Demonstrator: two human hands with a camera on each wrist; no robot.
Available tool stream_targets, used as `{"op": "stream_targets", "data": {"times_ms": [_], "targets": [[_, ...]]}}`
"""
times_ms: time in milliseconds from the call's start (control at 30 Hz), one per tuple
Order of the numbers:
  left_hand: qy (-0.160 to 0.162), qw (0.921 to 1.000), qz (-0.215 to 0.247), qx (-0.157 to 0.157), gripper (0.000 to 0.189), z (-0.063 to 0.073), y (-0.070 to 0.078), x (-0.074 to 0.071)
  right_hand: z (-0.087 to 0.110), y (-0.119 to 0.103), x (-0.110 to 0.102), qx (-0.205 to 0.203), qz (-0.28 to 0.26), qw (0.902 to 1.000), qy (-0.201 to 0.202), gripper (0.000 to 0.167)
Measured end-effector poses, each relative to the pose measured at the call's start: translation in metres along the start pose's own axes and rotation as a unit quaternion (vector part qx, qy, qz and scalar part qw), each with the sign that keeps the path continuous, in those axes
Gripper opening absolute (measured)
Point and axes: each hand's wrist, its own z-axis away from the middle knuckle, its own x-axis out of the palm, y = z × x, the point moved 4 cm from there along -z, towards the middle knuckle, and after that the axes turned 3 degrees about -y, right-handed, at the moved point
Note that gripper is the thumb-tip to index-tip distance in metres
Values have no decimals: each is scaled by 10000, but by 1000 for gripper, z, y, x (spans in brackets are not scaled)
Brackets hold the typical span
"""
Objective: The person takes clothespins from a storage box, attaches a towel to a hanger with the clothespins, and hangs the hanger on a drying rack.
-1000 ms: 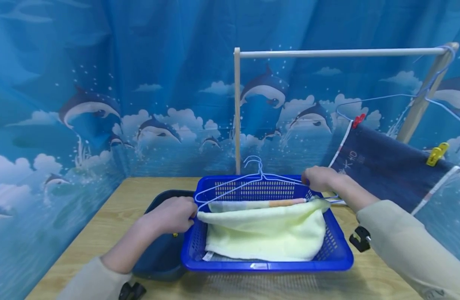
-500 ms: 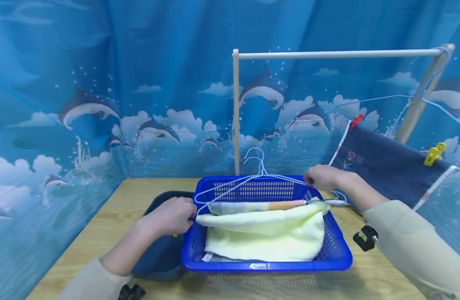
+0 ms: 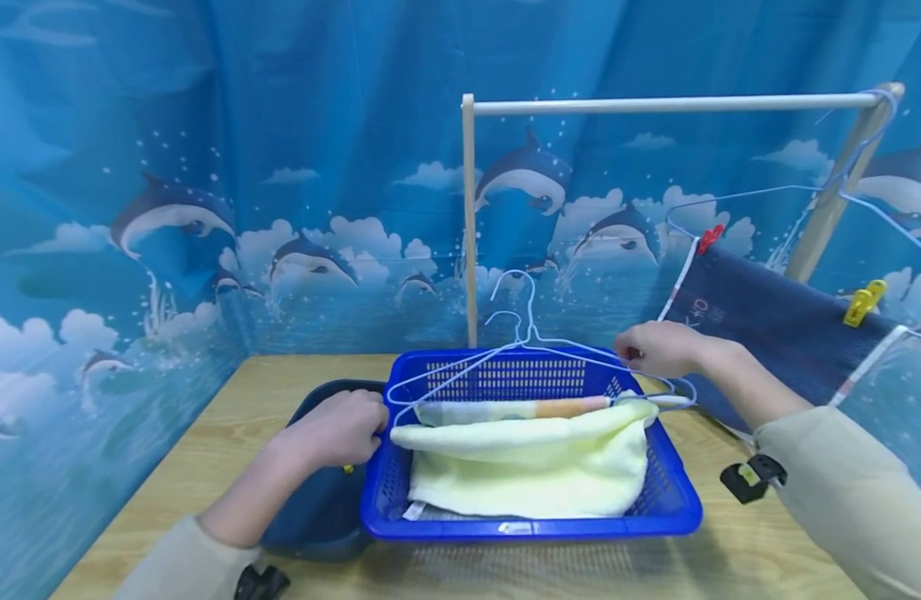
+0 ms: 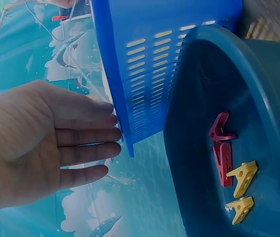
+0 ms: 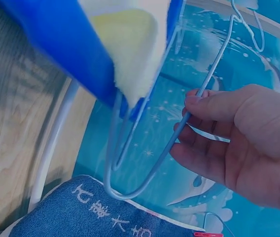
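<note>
Two light-blue wire hangers lie over the blue basket [image 3: 531,529], their hooks apart. My right hand [image 3: 664,348] pinches the right arm of the upper wire hanger [image 5: 210,74] between thumb and fingers. The other hanger is partly covered by a pale yellow towel [image 3: 528,473], and a multicoloured cloth [image 3: 505,411] shows behind it. My left hand [image 3: 347,429] is at the basket's left rim; in the left wrist view its fingers are straight, with the tips against or just beside the rim. It holds nothing there.
Left of the basket stands a dark blue basin [image 4: 273,98] holding red clothespins [image 4: 225,163] and yellow clothespins [image 4: 245,178]. Behind is a drying rack [image 3: 678,106]. At right a navy towel [image 3: 775,308] hangs from a hanger by a red clip [image 3: 710,238] and yellow clip [image 3: 865,302].
My right hand has moved slightly up and right, with the hanger it pinches; that hanger's hook has risen away from the other hook. My left hand has barely moved.
</note>
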Motion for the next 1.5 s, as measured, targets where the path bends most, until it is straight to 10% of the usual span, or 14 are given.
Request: {"op": "stream_targets", "data": {"times_ms": [900, 1500], "targets": [[67, 9999, -73, 44, 36, 1, 1, 2, 46, -17, -21, -283, 800, 9856, 1465, 11], [148, 9998, -136, 91, 33, 2, 1, 1, 74, -16, -42, -352, 1062, 9583, 2628, 18]]}}
